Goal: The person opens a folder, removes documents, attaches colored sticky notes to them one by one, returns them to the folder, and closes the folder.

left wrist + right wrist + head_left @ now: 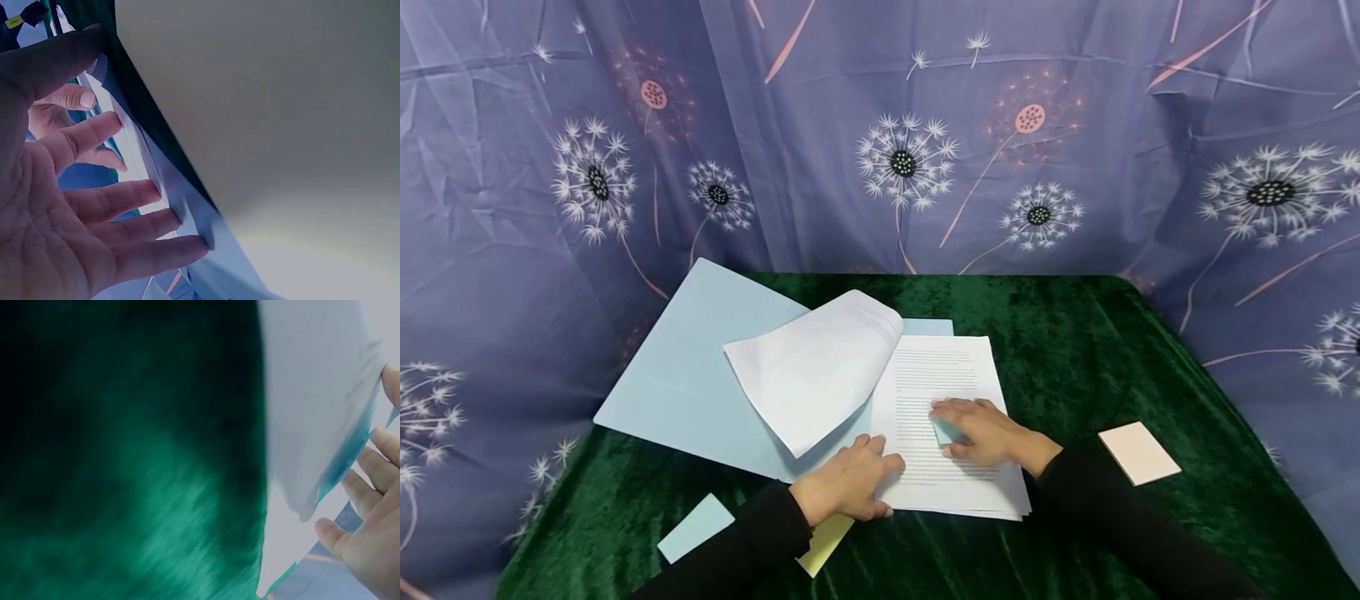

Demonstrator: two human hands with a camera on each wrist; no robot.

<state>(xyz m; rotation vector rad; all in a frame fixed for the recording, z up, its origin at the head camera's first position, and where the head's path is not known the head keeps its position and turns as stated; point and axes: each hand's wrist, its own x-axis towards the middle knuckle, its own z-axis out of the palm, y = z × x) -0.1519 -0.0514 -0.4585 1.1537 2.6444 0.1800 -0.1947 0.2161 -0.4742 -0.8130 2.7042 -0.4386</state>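
Note:
A stack of printed sheets (928, 496) lies on an opened light blue folder (677, 367). Its upper pages (812, 375) are turned over to the left and stand curled above the folder. My left hand (852, 479) rests at the stack's lower left edge; its fingers look extended in the left wrist view. On the printed page, my right hand (983, 429) presses a small light blue note (949, 432) with fingers fairly straight. The hand covers part of that note. Fingertips (350, 478) meet the paper in the right wrist view.
A light blue notepad (696, 527) lies at the front left. Partly under my left hand and sleeve is a yellow notepad (825, 542). A pale pink notepad (1138, 452) sits to the right on the green velvet cloth (1060, 333). A dandelion-patterned curtain (820, 150) hangs behind.

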